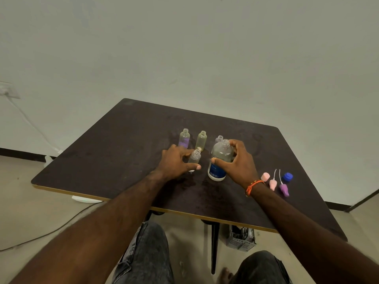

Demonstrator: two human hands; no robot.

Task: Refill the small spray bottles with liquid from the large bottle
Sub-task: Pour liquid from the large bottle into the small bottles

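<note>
The large clear bottle (219, 158) with a blue label stands uncapped near the middle of the dark table (114, 152). My right hand (238, 162) grips its upper body. My left hand (176, 160) holds a small clear bottle (194, 157) between thumb and fingers, just left of the large one. Behind stand a small bottle with purple liquid (184, 138), a yellowish small bottle (201, 140) and another small bottle (219, 138), partly hidden by the large bottle. All are uncapped.
Right of my right wrist lie a pink cap (265, 177), a pink spray head (273, 183), a purple spray head (284, 189) and a blue cap (287, 177). A grey basket (241, 239) sits on the floor under the table. A cable (41, 235) runs across the floor at left.
</note>
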